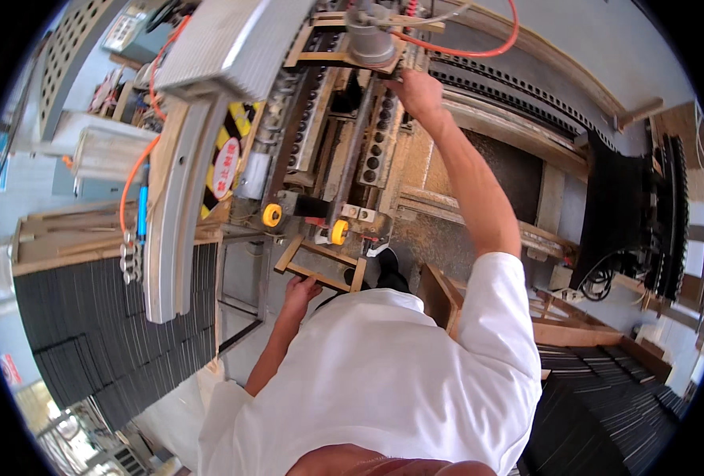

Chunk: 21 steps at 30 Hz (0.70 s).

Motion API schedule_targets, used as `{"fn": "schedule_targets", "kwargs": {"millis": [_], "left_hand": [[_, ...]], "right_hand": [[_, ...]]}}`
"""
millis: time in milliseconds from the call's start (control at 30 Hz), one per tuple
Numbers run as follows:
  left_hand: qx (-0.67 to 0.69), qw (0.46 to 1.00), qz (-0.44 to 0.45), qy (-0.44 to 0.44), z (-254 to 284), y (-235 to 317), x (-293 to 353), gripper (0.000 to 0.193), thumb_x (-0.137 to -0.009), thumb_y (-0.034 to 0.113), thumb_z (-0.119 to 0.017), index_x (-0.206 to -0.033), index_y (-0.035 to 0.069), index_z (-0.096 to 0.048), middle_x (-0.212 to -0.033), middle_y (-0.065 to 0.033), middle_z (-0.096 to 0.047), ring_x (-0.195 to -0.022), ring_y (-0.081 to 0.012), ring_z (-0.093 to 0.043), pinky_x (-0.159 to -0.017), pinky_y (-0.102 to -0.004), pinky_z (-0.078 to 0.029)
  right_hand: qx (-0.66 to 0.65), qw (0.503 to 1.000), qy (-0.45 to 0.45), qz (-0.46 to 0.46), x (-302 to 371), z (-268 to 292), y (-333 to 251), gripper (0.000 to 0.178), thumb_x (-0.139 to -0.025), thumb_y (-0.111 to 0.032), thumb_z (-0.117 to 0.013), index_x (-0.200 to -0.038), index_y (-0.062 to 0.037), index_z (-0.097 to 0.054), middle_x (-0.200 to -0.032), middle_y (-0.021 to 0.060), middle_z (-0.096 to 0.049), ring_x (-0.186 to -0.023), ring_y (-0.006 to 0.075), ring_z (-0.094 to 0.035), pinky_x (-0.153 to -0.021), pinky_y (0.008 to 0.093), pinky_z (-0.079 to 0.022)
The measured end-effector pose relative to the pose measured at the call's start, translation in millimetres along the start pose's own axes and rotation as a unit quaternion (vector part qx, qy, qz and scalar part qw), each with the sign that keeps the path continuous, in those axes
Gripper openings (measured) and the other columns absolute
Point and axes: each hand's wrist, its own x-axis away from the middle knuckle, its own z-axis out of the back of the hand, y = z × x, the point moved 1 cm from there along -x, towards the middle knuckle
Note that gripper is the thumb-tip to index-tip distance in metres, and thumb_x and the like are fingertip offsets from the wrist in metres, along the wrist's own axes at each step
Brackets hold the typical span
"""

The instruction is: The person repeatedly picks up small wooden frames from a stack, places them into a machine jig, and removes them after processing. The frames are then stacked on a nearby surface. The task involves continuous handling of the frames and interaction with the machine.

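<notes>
Frame (328, 252) sits just off near edge of machine (357, 147), left hand (300, 294) pinching its near bar; right hand (420, 94) at 2nd frame (320, 56), finger state unclear. Likely feeding step; next calls for alignment.

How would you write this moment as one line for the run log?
left hand: grips wooden frame | right hand: at second frame, beside cylinder | yellow rollers: beyond held frame

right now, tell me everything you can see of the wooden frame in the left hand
The wooden frame is an open, light-brown rectangle of four narrow bars, apparently bare wood. It sits slightly askew in view, between the yellow wheels and white shirt. The left hand grips its near bar; shirt contact is unclear.
</notes>
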Motion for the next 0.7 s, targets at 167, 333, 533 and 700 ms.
{"fn": "schedule_targets", "kwargs": {"millis": [167,333,533,700], "left_hand": [[0.064,0.998,-0.01,0.024,17,-23,9,0.022,-0.085,0.014,-0.06,-0.1,-0.001,-0.056,-0.089,-0.0096,-0.06,-0.078,-0.0191,-0.06,-0.077,-0.0344,-0.055],[0.118,0.991,-0.015,0.067,31,-43,13,0.027,-0.084,0.015,-0.061,-0.102,-0.003,-0.055,-0.09,-0.011,-0.06,-0.078,-0.0198,-0.061,-0.075,-0.0338,-0.055],[0.198,0.974,-0.025,0.103,38,-64,28,0.028,-0.083,0.014,-0.061,-0.102,-0.005,-0.054,-0.091,-0.0123,-0.059,-0.079,-0.0214,-0.061,-0.074,-0.0339,-0.055],[0.249,0.955,0.008,0.159,50,-99,15,0.024,-0.083,0.014,-0.06,-0.097,-0.004,-0.054,-0.084,-0.0132,-0.059,-0.073,-0.0232,-0.061,-0.068,-0.0341,-0.055]], "right_hand": [[0.082,0.979,-0.096,0.159,45,29,-87,0.01,-0.076,-0.01,-0.057,-0.08,-0.0034,-0.063,-0.077,0.0179,-0.066,-0.075,0.0327,-0.066,-0.062,0.0439,-0.052],[0.147,0.931,0.065,0.328,-6,12,-154,0.019,-0.074,-0.01,-0.062,-0.091,-0.0024,-0.056,-0.097,0.0151,-0.063,-0.092,0.0295,-0.06,-0.07,0.04,-0.05],[0.306,0.919,-0.025,0.246,-96,-39,-133,0.022,-0.078,-0.009,-0.06,-0.099,-0.0016,-0.058,-0.098,0.0153,-0.066,-0.092,0.0299,-0.064,-0.073,0.0427,-0.051],[0.264,0.936,-0.09,0.216,-113,-34,-144,0.019,-0.077,-0.008,-0.059,-0.095,-0.0017,-0.059,-0.096,0.0196,-0.065,-0.089,0.0358,-0.064,-0.073,0.0454,-0.051]]}}
